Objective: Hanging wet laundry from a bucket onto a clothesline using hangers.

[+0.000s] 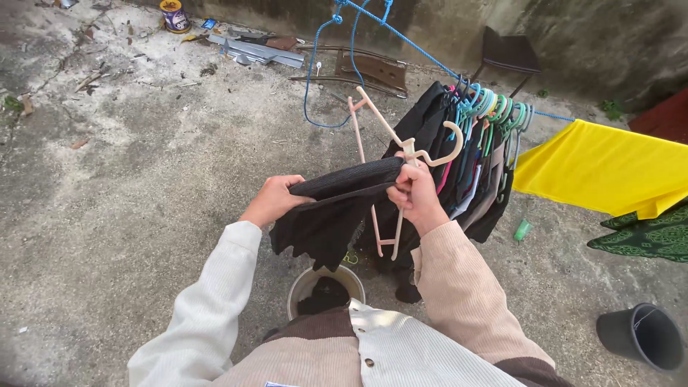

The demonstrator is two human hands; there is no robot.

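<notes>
My left hand [274,198] grips one end of a dark ribbed garment [331,211] that hangs down between my arms. My right hand [416,190] holds the other end of that garment together with a pale pink plastic hanger [381,129], whose hook points right. Directly below, a metal bucket [302,287] holds more dark cloth. Just right of my right hand, a row of dark clothes [430,122] hangs on coloured hangers from a blue rope line [423,54].
A yellow cloth [605,168] and a green patterned cloth [648,233] hang on the line at right. A black bucket [641,335] lies at lower right. Metal scraps [254,49], a tin [174,16] and a dark chair [509,51] stand by the far wall. The ground is rough concrete.
</notes>
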